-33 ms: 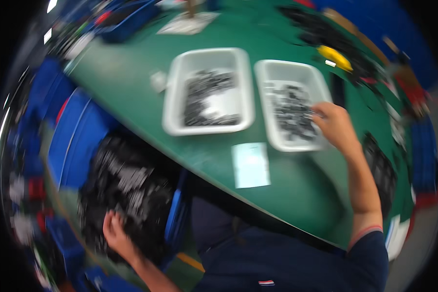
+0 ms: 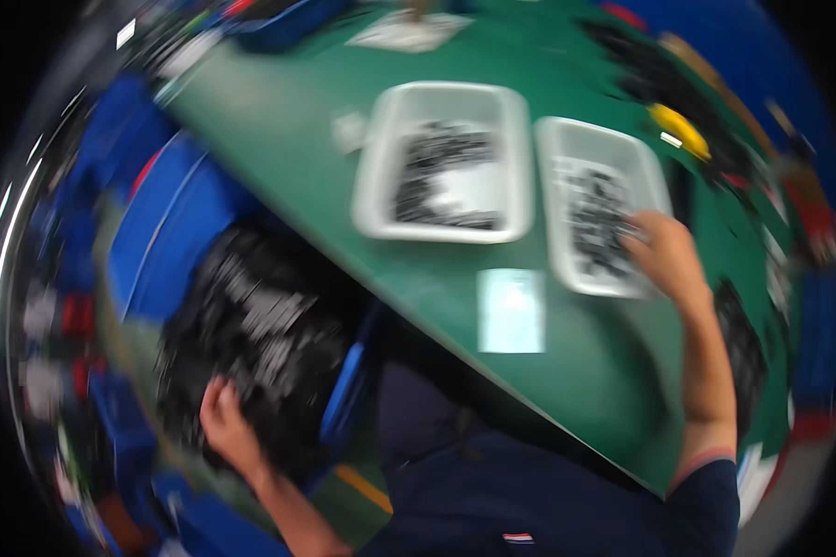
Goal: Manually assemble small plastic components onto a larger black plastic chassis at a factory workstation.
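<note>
Head view, heavily blurred: your right hand (image 2: 664,252) rests inside the right-hand white tray (image 2: 646,153) on the green bench (image 2: 279,121), fingers spread over small dark parts (image 2: 594,223), likely to sort them; whether they pinch one cannot be told. Left of that tray stands a second white tray (image 2: 381,176) with similar parts. Far below-left of it, off the bench edge, your left hand (image 2: 225,425) digs into a blue bin (image 2: 344,390) heaped with black parts (image 2: 251,325), its grip hidden.
</note>
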A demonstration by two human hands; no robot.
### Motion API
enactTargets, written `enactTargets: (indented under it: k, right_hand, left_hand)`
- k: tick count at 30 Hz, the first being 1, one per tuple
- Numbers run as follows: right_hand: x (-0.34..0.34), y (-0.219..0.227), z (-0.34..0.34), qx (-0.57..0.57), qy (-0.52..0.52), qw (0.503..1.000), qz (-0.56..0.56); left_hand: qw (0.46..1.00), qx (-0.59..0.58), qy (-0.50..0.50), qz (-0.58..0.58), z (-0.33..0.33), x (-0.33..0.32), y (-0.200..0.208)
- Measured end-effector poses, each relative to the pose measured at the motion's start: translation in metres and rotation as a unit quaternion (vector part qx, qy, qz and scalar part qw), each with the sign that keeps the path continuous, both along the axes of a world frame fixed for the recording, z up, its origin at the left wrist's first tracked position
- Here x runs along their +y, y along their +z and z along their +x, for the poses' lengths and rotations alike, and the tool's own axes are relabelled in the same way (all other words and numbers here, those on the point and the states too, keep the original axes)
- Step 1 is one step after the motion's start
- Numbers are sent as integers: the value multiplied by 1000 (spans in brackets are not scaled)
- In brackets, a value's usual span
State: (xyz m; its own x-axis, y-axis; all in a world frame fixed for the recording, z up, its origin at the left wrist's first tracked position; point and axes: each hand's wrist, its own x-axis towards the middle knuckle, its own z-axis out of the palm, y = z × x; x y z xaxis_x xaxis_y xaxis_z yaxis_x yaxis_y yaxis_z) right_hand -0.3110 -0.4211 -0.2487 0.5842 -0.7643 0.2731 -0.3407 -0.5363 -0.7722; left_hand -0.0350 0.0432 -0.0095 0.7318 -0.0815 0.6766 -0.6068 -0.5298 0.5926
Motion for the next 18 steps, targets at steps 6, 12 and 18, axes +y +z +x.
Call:
enactTargets:
  k: [6,12,18]
  right_hand:
    - [-121,31,-106,343,51,919,-189]
    - [-113,47,-100,297,10,952,-78]
    - [-107,54,-97,287,-17,951,-112]
  left_hand:
    - [975,130,127,-130,-59,1,-208]
    - [974,128,184,10,-44,34,-219]
    - [976,174,100,90,27,4,-258]
